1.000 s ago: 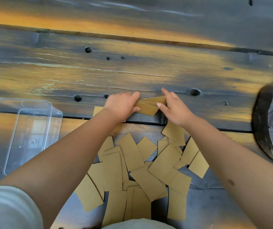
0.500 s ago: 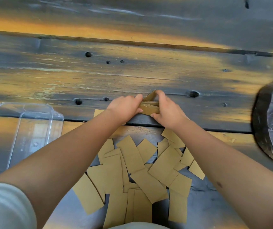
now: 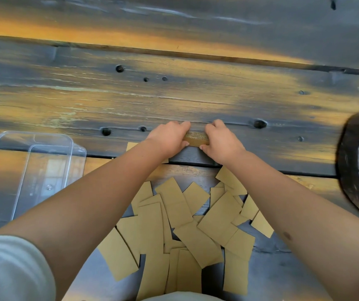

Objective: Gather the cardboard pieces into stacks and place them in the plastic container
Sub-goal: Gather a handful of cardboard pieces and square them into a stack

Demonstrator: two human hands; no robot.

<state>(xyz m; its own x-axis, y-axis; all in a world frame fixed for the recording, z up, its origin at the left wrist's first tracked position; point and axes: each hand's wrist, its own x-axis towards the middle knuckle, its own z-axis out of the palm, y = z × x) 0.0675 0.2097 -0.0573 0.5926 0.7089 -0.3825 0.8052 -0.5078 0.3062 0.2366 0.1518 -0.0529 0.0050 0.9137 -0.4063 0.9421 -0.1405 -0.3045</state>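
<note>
Cardboard stack [image 3: 196, 138] stands on edge, squeezed between both hands [image 3: 195, 140].

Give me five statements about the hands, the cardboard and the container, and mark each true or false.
1. Both hands grip one small stack of cardboard between them. True: the left hand and right hand press on the stack from either side.
2. The plastic container holds cardboard. False: it looks empty.
3. The container sits to the person's left. True.
4. All the cardboard is stacked. False: loose pieces lie scattered nearer the person.
5. The stack is held over the container. False: it is at the table, well to the container's right.
</note>
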